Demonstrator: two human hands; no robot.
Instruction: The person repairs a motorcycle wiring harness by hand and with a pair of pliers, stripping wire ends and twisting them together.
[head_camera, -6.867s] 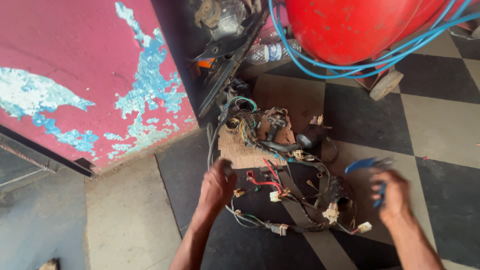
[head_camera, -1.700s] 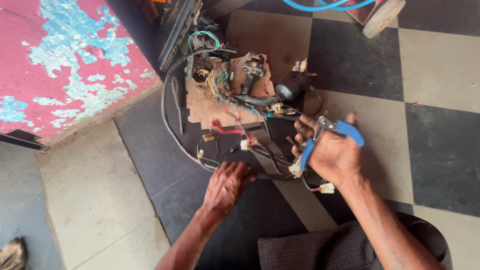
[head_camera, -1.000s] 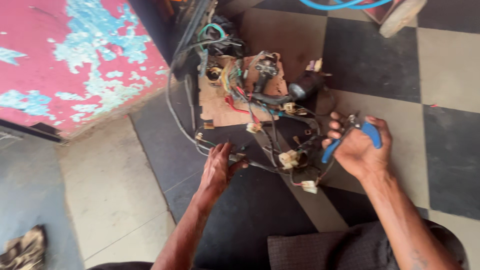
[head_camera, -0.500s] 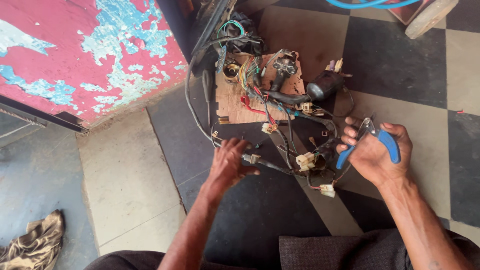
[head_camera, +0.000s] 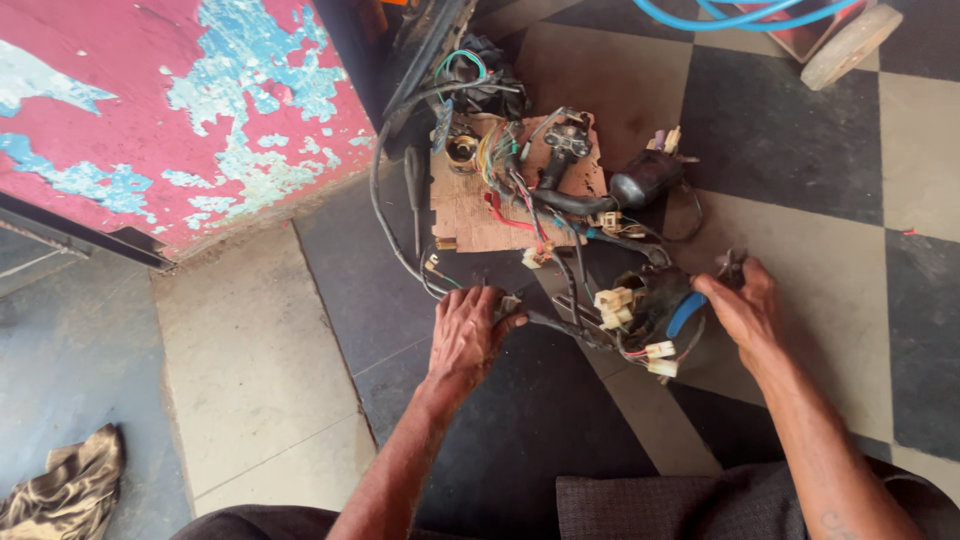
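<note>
My left hand (head_camera: 468, 335) lay palm down on the black sheathed run of the wiring harness (head_camera: 560, 270), fingers curled over it where a pale connector poked out beside my knuckles, pinning it to the dark floor tile (head_camera: 520, 420). Half a second before, that hand had been spread and only reaching toward the cable; now it had closed onto it. My right hand (head_camera: 745, 310) had come down too: a moment earlier it was lifted with the blue-handled pliers (head_camera: 686, 312) plainly in its grip, and now it sat low at the right edge of the tangle, fingers bent around a dark end of wire, with one blue handle showing just beside my palm. Whether I still gripped the tool I cannot tell. To me it read as both hands settled on the loom, holding it at two points. Beyond them the bundle ran up over a scrap of brown cardboard (head_camera: 470, 205), past cream plugs (head_camera: 615, 300) and a black cylindrical part (head_camera: 645, 182), toward the peeling red panel (head_camera: 170, 110)
</note>
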